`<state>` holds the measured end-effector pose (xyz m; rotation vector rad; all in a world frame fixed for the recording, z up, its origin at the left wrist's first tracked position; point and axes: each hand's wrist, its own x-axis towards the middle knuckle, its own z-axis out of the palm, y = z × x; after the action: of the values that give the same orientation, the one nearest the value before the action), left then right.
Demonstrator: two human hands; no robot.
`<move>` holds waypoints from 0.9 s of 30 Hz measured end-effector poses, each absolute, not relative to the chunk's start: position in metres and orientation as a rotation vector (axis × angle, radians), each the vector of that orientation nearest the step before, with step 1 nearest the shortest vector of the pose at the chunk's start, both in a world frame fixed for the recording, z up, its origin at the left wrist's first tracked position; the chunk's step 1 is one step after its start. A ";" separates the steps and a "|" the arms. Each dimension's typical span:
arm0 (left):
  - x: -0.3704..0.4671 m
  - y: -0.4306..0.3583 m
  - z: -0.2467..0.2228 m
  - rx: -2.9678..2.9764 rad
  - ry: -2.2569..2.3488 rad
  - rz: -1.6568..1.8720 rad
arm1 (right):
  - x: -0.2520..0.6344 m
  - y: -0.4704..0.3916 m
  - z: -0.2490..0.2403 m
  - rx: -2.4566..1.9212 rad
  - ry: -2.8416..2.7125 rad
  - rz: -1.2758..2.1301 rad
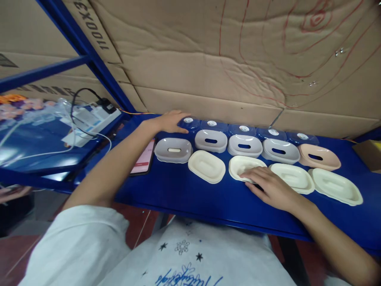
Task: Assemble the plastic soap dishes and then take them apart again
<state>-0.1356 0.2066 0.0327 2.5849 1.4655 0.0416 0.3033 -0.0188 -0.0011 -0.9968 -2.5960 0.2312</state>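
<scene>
"Where is the right hand?"

"Over a cream tray in the front row on the tabletop — fingers half curled, tips on it; whether it grips, one cannot tell."

"And the left hand?"

"Spread, thumb apart from fingers, at the leftmost clear lid — behind the grey dishes; its hold is unclear too"

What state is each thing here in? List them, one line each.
Phone: screen lit
Leftmost grey dish: cream showing through slot
Other three grey dishes: blue showing through slots
Peach dish: blue through slot
Four cream trays: lying flat, right hand at second from left
Five clear covers: labelled, left hand at leftmost
Power strip: adapter apparently plugged in
</scene>
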 end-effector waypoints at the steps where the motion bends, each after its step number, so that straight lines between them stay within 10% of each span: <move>1: -0.135 0.214 0.029 2.574 1.471 0.010 | 0.303 -0.019 -0.001 -0.996 -2.597 0.232; 27: -0.146 0.082 0.070 2.366 1.386 -0.112 | 0.306 -0.018 -0.004 -0.991 -2.631 0.212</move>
<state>-0.1460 0.0824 0.0700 2.3656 1.3859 -0.1119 0.3060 -0.0176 -0.0042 -0.9915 -2.6310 0.2123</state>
